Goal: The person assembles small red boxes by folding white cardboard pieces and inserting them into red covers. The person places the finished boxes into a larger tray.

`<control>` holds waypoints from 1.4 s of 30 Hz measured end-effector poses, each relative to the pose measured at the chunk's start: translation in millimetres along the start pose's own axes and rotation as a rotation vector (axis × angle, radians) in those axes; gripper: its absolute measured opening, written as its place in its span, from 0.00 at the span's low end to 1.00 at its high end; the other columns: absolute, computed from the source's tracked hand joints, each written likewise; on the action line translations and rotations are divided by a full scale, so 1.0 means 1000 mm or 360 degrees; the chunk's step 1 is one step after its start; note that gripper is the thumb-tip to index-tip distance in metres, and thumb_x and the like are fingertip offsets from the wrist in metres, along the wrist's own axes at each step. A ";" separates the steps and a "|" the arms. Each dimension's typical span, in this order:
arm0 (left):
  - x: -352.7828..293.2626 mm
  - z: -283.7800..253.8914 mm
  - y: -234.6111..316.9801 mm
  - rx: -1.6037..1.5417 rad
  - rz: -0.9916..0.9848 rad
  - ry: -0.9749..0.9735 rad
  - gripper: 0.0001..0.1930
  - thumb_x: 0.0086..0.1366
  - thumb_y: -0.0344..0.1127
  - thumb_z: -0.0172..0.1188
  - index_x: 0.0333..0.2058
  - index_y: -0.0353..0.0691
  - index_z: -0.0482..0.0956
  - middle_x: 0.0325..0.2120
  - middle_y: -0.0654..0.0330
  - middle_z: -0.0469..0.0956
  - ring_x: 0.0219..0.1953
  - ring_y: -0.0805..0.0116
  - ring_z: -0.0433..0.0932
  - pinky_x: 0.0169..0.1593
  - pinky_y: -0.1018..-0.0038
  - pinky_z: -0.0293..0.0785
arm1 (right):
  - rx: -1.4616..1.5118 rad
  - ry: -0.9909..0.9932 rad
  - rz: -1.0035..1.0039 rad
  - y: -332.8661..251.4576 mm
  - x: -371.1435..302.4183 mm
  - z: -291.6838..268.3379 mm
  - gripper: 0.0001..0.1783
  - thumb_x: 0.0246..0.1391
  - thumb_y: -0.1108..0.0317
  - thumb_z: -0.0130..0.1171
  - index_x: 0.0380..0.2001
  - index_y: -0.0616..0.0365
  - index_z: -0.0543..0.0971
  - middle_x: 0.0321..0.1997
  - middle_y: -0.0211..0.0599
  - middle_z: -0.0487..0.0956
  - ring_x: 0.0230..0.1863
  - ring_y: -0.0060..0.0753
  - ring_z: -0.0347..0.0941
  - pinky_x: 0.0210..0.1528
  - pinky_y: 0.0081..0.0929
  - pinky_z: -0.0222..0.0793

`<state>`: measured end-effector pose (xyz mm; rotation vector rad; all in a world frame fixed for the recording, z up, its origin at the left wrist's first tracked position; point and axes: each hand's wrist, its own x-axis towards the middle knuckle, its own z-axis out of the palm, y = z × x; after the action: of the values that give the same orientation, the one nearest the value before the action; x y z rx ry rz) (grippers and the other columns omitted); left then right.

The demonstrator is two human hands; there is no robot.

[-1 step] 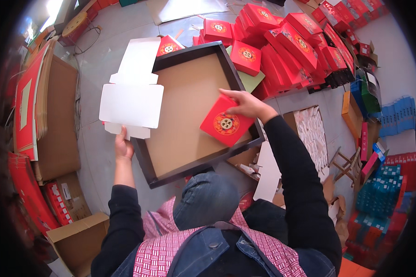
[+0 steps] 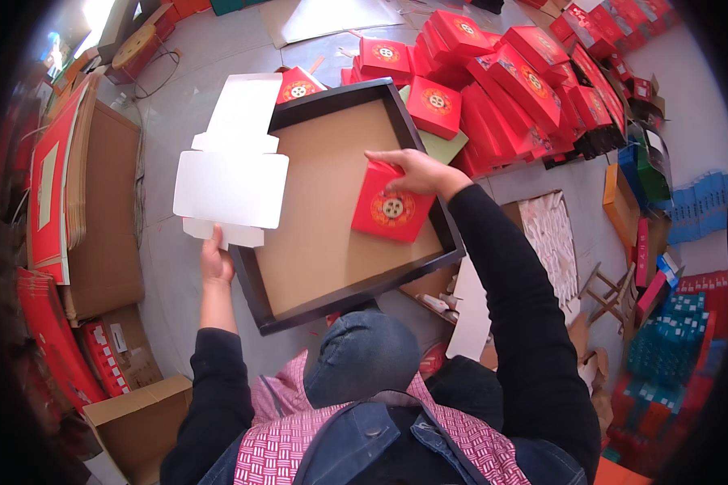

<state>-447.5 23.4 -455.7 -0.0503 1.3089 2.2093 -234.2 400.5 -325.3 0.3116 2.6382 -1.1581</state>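
Head view: right hand (image 2: 416, 171) has its fingers clamped over the top edge of a red box (image 2: 390, 208) that sits inside the brown tray (image 2: 315, 242), near its right wall. Left hand (image 2: 215, 260) pinches the bottom flap of a flat white carton (image 2: 233, 174) just left of the tray. Red boxes (image 2: 501, 73) are piled behind.

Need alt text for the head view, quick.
Seen from above, the right hand holds a red box inside a shallow dark-framed tray, while the left hand holds a flat white carton blank. Red boxes are piled beyond.
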 end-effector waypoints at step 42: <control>0.017 -0.022 0.041 0.0469 0.0149 0.0010 0.23 0.66 0.34 0.54 0.57 0.31 0.64 0.56 0.56 0.69 0.57 0.64 0.67 0.61 0.69 0.61 | -0.0074 0.1601 0.0552 0.146 -0.043 -0.012 0.49 0.32 0.50 0.74 0.58 0.59 0.66 0.66 0.52 0.60 0.64 0.53 0.58 0.60 0.47 0.58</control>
<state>-486.9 -1.9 -439.4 0.1184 1.6564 2.0685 -153.0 502.0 -405.9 1.6296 3.1464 -0.9518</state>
